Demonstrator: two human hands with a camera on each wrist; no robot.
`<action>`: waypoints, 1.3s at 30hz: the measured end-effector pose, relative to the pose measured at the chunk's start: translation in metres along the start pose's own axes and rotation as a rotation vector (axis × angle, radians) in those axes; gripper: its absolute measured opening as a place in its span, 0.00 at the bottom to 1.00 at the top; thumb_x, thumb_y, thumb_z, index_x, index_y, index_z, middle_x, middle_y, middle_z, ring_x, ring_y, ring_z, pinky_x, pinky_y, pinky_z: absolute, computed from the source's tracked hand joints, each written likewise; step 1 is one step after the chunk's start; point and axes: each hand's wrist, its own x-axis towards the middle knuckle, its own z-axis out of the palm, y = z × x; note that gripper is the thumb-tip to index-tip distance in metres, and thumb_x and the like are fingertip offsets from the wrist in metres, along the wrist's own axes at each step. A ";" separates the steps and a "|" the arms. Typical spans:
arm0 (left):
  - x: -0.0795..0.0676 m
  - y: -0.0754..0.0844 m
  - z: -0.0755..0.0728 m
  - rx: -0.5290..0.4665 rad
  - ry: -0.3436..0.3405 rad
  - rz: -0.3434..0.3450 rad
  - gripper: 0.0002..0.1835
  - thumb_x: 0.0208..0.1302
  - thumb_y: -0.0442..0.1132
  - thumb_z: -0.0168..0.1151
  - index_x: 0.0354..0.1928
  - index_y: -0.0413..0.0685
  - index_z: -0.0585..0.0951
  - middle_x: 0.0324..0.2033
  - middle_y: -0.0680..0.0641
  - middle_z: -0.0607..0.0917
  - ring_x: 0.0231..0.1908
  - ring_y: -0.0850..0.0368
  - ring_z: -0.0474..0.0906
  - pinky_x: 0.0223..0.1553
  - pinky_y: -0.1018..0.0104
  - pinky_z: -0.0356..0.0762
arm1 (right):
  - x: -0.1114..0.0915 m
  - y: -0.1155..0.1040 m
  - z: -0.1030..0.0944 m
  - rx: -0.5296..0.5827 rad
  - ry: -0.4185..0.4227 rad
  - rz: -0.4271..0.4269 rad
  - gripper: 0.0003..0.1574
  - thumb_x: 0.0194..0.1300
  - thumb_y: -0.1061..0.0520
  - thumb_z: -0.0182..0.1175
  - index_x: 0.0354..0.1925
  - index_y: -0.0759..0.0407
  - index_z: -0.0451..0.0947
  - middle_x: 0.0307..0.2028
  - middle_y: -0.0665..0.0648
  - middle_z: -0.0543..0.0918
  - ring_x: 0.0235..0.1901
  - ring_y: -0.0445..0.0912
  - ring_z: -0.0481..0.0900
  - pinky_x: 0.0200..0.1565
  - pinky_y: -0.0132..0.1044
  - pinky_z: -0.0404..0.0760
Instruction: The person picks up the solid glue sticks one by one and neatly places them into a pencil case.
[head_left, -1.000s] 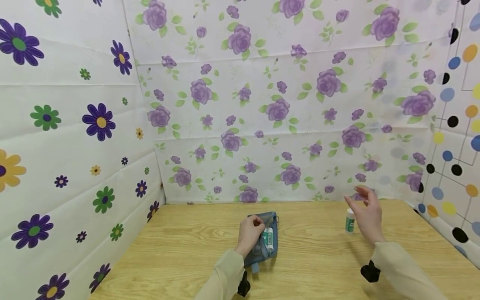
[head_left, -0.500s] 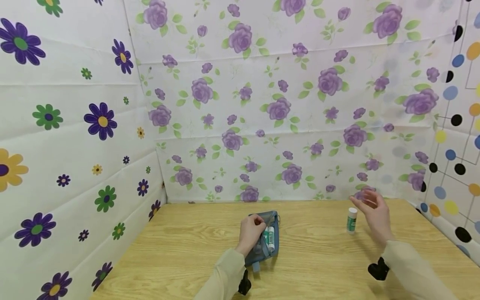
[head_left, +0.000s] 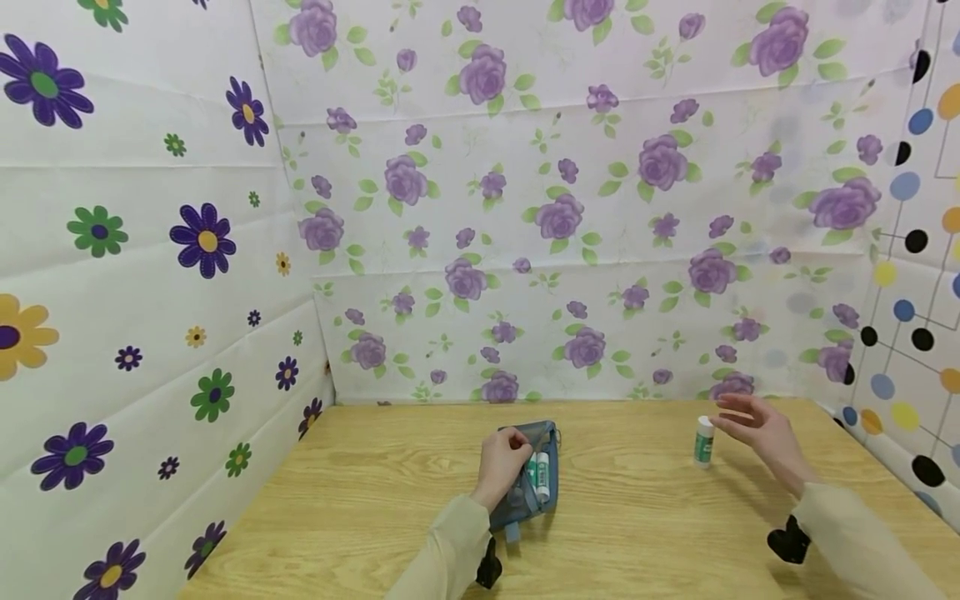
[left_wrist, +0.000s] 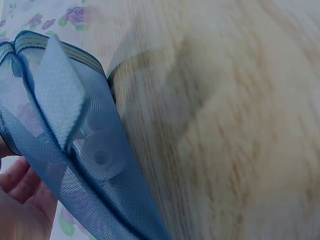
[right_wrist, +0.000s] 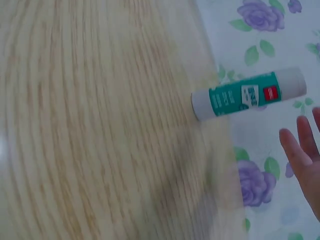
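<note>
A blue mesh zipper pouch (head_left: 542, 432) lies unzipped on the table, with white-and-green glue sticks (head_left: 542, 478) showing in its opening. My left hand (head_left: 501, 463) pinches the pouch's left edge. Through the mesh in the left wrist view, a round white end (left_wrist: 102, 154) is visible, and a fabric tab (left_wrist: 60, 95) sticks up at the pouch's end. To the right, another glue stick (head_left: 703, 442) stands upright on the table. Just right of its cap is my right hand (head_left: 767, 437), fingers extended and holding nothing; the right wrist view shows a gap between fingers (right_wrist: 295, 150) and stick (right_wrist: 245, 95).
The wood-grain table (head_left: 615, 517) ends at a floral cloth (head_left: 525, 333) behind the glue stick. Patterned cloth walls also stand at left and right. Bare tabletop lies between the pouch and the upright glue stick.
My right hand has shifted rightward and turned, from above and behind the upright glue stick to its right side. The left hand, pouch and stick keep their places.
</note>
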 end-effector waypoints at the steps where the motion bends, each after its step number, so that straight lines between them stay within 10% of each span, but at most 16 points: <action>1: 0.000 0.000 0.000 0.000 -0.002 -0.001 0.03 0.54 0.30 0.59 0.25 0.44 0.78 0.19 0.53 0.73 0.19 0.61 0.67 0.21 0.68 0.67 | -0.002 -0.003 0.000 -0.021 -0.025 -0.008 0.29 0.62 0.59 0.58 0.60 0.64 0.64 0.51 0.59 0.72 0.44 0.39 0.74 0.39 0.29 0.73; 10: -0.001 -0.002 0.001 -0.008 -0.003 0.004 0.03 0.54 0.30 0.59 0.25 0.44 0.78 0.19 0.54 0.73 0.19 0.61 0.67 0.21 0.68 0.67 | -0.002 0.007 -0.005 -0.104 -0.092 -0.007 0.29 0.62 0.61 0.57 0.60 0.65 0.62 0.54 0.69 0.67 0.47 0.48 0.73 0.39 0.31 0.74; 21: 0.000 -0.001 0.001 -0.012 -0.004 0.008 0.04 0.54 0.30 0.58 0.25 0.44 0.78 0.19 0.53 0.73 0.19 0.61 0.67 0.21 0.67 0.67 | -0.007 0.009 -0.004 -0.044 -0.144 0.010 0.31 0.63 0.61 0.56 0.61 0.66 0.60 0.55 0.72 0.65 0.44 0.33 0.72 0.40 0.31 0.74; 39: 0.000 -0.001 0.001 -0.017 0.001 0.006 0.03 0.55 0.30 0.59 0.26 0.44 0.78 0.19 0.53 0.73 0.19 0.61 0.67 0.21 0.68 0.67 | -0.006 0.014 0.006 0.096 -0.146 0.035 0.32 0.60 0.65 0.58 0.60 0.68 0.59 0.49 0.50 0.72 0.44 0.39 0.74 0.40 0.39 0.75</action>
